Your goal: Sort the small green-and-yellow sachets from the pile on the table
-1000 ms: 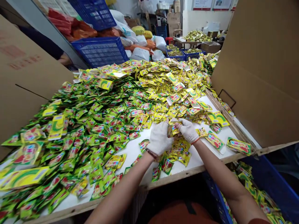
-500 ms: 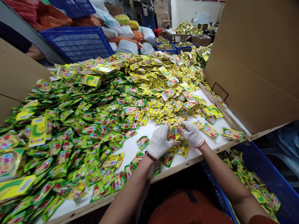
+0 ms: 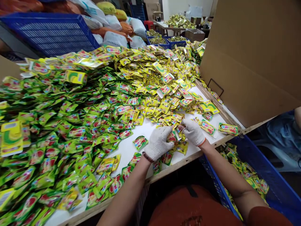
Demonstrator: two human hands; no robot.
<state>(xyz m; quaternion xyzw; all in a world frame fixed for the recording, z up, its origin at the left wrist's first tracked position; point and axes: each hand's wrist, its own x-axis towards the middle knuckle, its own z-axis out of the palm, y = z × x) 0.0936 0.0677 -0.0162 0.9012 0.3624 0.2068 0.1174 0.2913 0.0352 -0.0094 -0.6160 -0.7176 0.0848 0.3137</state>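
One packet (image 3: 172,137), clamped in the left hand (image 3: 159,142), might slip if pinched loosely; for the right hand (image 3: 192,133), I cannot tell the grip.

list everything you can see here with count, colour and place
table: one, white with wooden edge, centre
green packets: too many to count, green with red, left and middle
yellow packets: too many to count, mostly yellow, middle and back
flat cartons: several, yellow and green, scattered on top
cardboard panel: one large, brown, right
large crate: one, blue, upper left
low crate: one, blue, lower right
small crates: at least two, blue, behind
sacks: several, white, yellow, orange, behind
stool: one, red, background
left hand: one, white glove, front centre, holding a green-and-red packet
right hand: one, white glove, orange cuff, beside it, grip unclear
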